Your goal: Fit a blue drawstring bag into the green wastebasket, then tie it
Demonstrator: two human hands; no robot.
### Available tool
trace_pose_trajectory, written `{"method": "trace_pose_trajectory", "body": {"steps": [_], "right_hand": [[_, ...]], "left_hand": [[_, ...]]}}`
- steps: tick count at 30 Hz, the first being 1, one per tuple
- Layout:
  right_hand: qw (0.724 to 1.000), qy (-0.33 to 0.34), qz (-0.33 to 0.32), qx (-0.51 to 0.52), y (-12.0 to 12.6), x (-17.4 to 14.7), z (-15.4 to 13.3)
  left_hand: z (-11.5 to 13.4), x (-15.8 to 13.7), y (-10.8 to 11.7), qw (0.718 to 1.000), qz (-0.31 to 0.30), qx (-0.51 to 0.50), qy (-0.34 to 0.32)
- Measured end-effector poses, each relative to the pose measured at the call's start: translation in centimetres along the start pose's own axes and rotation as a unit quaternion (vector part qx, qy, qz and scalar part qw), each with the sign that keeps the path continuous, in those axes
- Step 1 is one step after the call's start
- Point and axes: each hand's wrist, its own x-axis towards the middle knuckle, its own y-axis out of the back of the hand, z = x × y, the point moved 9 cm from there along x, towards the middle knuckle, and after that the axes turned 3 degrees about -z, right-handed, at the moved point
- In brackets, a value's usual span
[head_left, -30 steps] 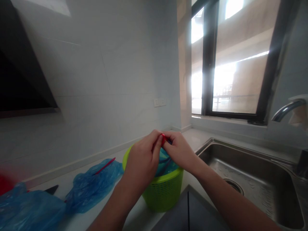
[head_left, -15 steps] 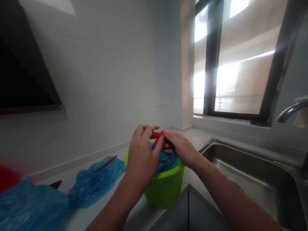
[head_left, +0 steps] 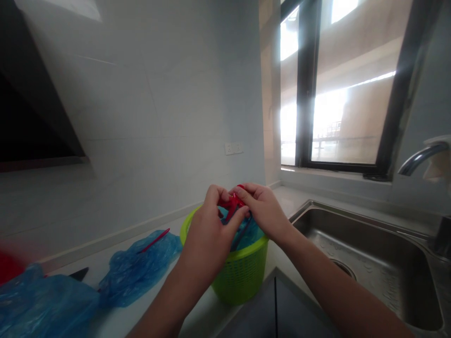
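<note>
Both my hands meet over a lime-green plastic basket (head_left: 243,274) that has a blue plastic bag (head_left: 251,234) inside it. Between my fingers is a glossy red strip (head_left: 234,203), bunched and partly hidden; its exact kind is unclear. My left hand (head_left: 211,227) pinches it from the left with thumb and fingers. From the other side my right hand (head_left: 266,209) grips it, thumb on top and fingers curled behind. A dark, narrow piece runs down from the fingers toward the blue bag.
Left of the basket lies a crumpled blue bag (head_left: 139,270) with a thin red stick-like thing (head_left: 155,240) on it. Another blue bag (head_left: 45,303) and a dark pointed blade (head_left: 79,273) are farther left. A steel sink (head_left: 373,249) with a faucet (head_left: 423,158) stands right.
My right fingers have shifted up around the red strip, and more of it is bunched between both hands. My left thumb has moved slightly right. The view has turned a little.
</note>
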Motion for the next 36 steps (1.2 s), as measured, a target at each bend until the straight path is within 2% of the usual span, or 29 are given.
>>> {"method": "trace_pose_trajectory", "body": {"steps": [2, 5, 9, 11, 14, 16, 20, 25, 28, 33, 36], "right_hand": [[1.0, 0.005, 0.003, -0.014, 0.1, -0.1, -0.2], [0.999, -0.025, 0.01, -0.025, 0.1, -0.1, 0.4], [0.999, -0.036, 0.002, 0.009, -0.1, -0.1, 0.7], [0.999, -0.012, -0.03, -0.016, -0.6, -0.3, -0.1], [0.987, 0.051, -0.082, -0.126, -1.3, -0.7, -1.9], [0.975, 0.079, -0.083, -0.188, -1.2, -1.1, -2.9], [0.954, 0.118, -0.023, -0.275, -0.6, -1.5, -4.3], [0.955, 0.127, 0.008, -0.267, -0.5, -1.5, -4.4], [0.961, 0.128, 0.0, -0.246, -0.6, -1.3, -4.1], [0.977, 0.103, -0.056, -0.181, -1.2, -1.4, -3.6], [0.954, 0.143, -0.048, -0.257, -1.1, -1.7, -4.6]], "left_hand": [[0.4, 0.0, -0.1, 0.999, -0.004, 0.029, -0.02], [1.1, 0.1, 0.0, 0.996, -0.001, 0.062, -0.058], [1.2, 0.3, 1.1, 0.992, 0.048, 0.088, -0.082], [1.3, 0.3, 1.7, 0.988, 0.074, 0.099, -0.096], [1.7, 0.1, 2.5, 0.978, 0.115, 0.115, -0.132], [2.0, 0.0, 2.9, 0.972, 0.129, 0.129, -0.15], [2.0, 0.4, 2.9, 0.973, 0.111, 0.135, -0.151], [2.2, 0.5, 1.9, 0.981, 0.058, 0.108, -0.149], [2.3, 0.3, 1.7, 0.981, 0.053, 0.105, -0.156], [2.5, 0.3, 2.1, 0.977, 0.06, 0.091, -0.181], [2.2, 0.5, 2.2, 0.979, 0.06, 0.102, -0.165]]}}
